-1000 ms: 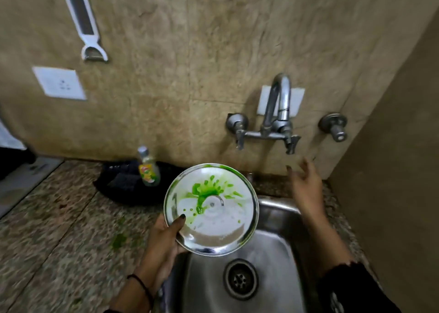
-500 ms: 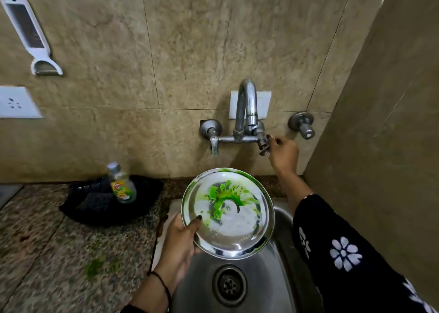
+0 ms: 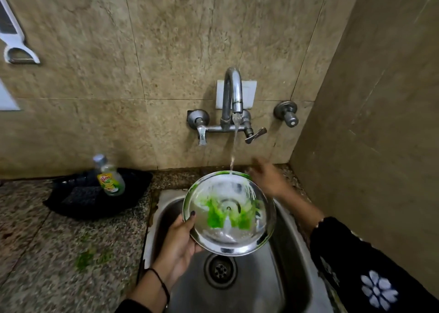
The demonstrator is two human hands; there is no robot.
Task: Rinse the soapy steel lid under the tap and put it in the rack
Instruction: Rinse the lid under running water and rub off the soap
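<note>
The round steel lid (image 3: 229,214) is held tilted over the sink (image 3: 280,260), with green soap running down its face around the small centre knob. My left hand (image 3: 177,241) grips its left rim, thumb on the front. Water streams from the tap (image 3: 234,94) onto the lid's top edge. My right hand (image 3: 267,178) is blurred just behind the lid's upper right rim, fingers apart and holding nothing. No rack can be made out with certainty.
A dish soap bottle (image 3: 109,176) stands on a black mesh tray (image 3: 78,198) at the left on the granite counter (image 3: 47,253). Tap handles (image 3: 255,135) stick out from the tiled wall. A side wall (image 3: 380,122) closes the right. The drain (image 3: 221,270) lies below the lid.
My right hand has left the tap handle and dropped down to the lid's upper right. Water now runs onto the lid, and the green soap is streaking downward.
</note>
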